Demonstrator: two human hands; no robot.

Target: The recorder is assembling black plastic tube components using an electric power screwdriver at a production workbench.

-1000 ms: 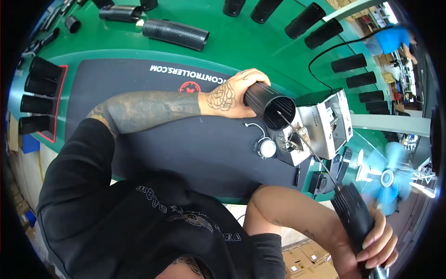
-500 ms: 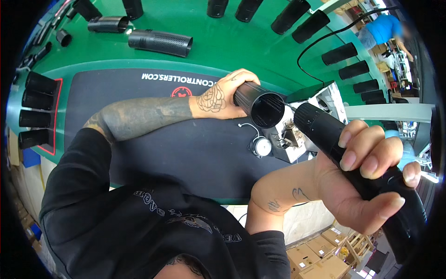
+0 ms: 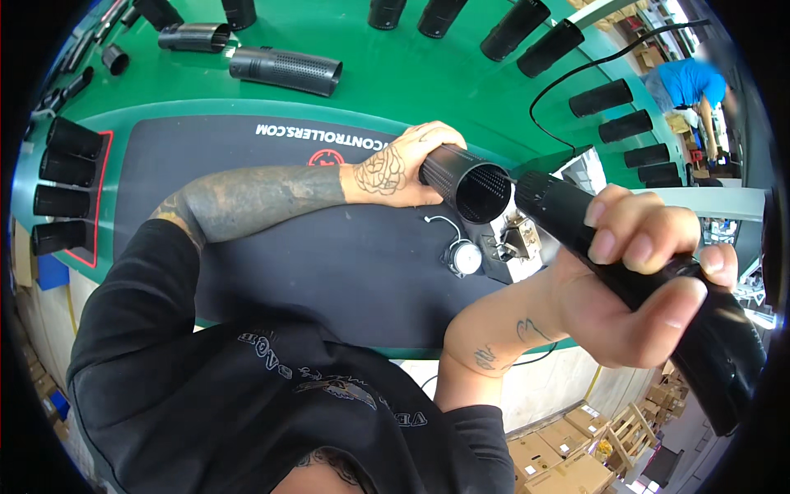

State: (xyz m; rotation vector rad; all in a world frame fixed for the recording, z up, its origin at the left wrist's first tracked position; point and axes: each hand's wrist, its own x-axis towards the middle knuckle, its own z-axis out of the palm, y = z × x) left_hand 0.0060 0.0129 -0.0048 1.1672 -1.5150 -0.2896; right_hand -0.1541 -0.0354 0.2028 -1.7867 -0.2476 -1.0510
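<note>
My left hand (image 3: 403, 165) wraps round the far end of a black perforated cylinder (image 3: 444, 177), tilting its open end towards me and to the right. In my right hand (image 3: 650, 272) is a thick black electric screwdriver (image 3: 568, 216), held with the fingers curled over its body. Its ridged nose points left at the rim of the cylinder, very close to it. Whether the tip touches the rim I cannot tell. Just below the cylinder's mouth, a white device with a metal mechanism (image 3: 520, 239) sits partly hidden. Beside it lies a small round white-faced part with a wire hook (image 3: 466, 258).
A dark mat (image 3: 288, 255) covers the near part of the green table (image 3: 411, 74). Several black cylinders stand along the far and right sides; two lie at the far left (image 3: 284, 72). More cylinders fill a red-edged area (image 3: 62, 200) at left. A black cable (image 3: 568, 72) arches at right.
My right hand and the electric screwdriver have moved slightly up and left. The cylinder in my left hand has shifted a little to the right. A person in blue at the far right has moved.
</note>
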